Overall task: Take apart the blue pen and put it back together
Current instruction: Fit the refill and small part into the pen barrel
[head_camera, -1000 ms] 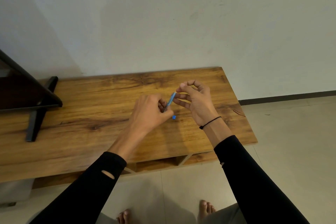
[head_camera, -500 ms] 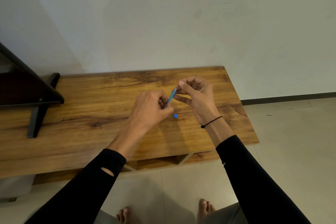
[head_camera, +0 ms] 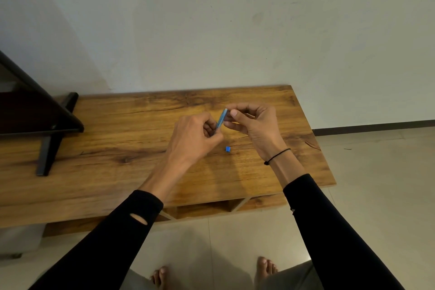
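My left hand (head_camera: 194, 139) grips the lower end of the blue pen barrel (head_camera: 222, 118), which tilts up and to the right above the wooden table (head_camera: 117, 148). My right hand (head_camera: 254, 122) pinches at the barrel's upper end with thumb and forefinger; what sits between those fingertips is too small to tell. A small blue pen piece (head_camera: 227, 149) lies loose on the table just below and between the hands.
A dark stand with slanted black legs (head_camera: 50, 139) occupies the table's left part. The table's right edge (head_camera: 315, 139) drops to a tiled floor. An open shelf (head_camera: 204, 209) sits under the front edge. My bare feet show below.
Both hands with the pen barrel have risen slightly away from the loose blue piece, which stays on the table. My right fingertips have closed in on the barrel's top end.
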Available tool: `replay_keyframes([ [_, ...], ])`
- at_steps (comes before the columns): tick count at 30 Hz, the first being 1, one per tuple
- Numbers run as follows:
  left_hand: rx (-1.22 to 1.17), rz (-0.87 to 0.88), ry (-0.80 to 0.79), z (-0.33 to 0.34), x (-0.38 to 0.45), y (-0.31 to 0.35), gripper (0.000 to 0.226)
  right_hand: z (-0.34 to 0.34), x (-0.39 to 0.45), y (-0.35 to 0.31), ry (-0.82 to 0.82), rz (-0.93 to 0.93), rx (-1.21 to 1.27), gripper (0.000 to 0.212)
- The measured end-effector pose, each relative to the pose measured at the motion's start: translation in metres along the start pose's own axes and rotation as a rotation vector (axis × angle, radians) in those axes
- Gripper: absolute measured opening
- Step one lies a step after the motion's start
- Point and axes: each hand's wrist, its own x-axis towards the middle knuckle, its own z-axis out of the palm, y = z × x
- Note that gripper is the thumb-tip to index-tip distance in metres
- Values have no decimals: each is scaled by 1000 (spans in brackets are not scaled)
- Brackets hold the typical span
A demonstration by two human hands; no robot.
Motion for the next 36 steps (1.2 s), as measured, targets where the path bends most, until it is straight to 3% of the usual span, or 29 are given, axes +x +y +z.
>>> replay_keyframes([
  [2,-15,-9,5,0,0,0,6,-9,4,0,32,-13,-225,10],
  [5,-19,-21,-7,0,0,0,7,-34,10,2,93,-113,-871,22],
  [7,-25,-21,-9,1,0,0,7,-51,9,5,76,-100,-1102,28],
  [12,-28,-15,-2,3,1,2,6,-60,5,19,-65,-38,-1333,21],
  [19,-32,7,0,3,0,0,6,-57,3,29,-108,-108,-1458,9],
  [22,-22,18,-6,2,0,-2,6,-55,6,27,-89,-126,-1374,7],
  [25,-1,46,-5,1,0,-3,6,-49,9,11,25,-151,-994,11],
  [30,82,78,-45,3,0,-1,6,-36,7,-9,-21,-225,-412,8],
  [36,130,91,-73,5,0,2,7,-29,5,-10,-65,-240,-380,18],
])
